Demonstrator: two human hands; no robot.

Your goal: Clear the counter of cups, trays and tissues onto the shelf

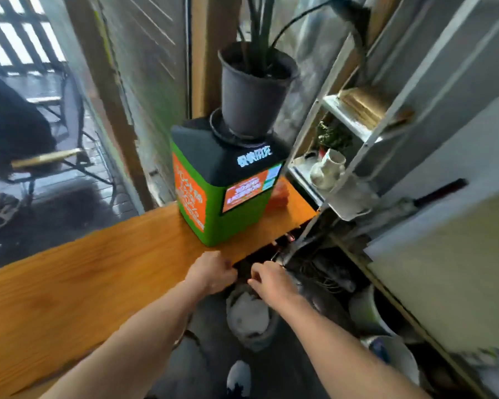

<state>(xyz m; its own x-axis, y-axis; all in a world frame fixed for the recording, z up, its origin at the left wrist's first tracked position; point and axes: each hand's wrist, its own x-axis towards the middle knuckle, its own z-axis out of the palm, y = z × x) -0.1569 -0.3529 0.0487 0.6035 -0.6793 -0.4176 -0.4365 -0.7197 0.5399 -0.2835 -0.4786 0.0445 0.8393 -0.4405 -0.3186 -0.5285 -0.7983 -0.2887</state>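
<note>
Both my hands reach past the near edge of the wooden counter (98, 272). My left hand (212, 272) is curled at the counter's edge, fingers bent inward. My right hand (268, 279) hovers just right of it over a dark gap, fingers curled downward. The picture is too blurred to tell whether either hand holds anything. Below the hands stands a bin (249, 318) with white crumpled tissue inside. A white metal shelf (340, 119) rises at the right with a white cup (330, 168) on its lower level.
A green and orange box with a screen (222, 194) stands on the counter, a black plant pot (251, 90) on top of it. Orange packets (281, 194) lie behind the box. Buckets (369, 312) and cables crowd the floor at the right. A chair stands outside the window.
</note>
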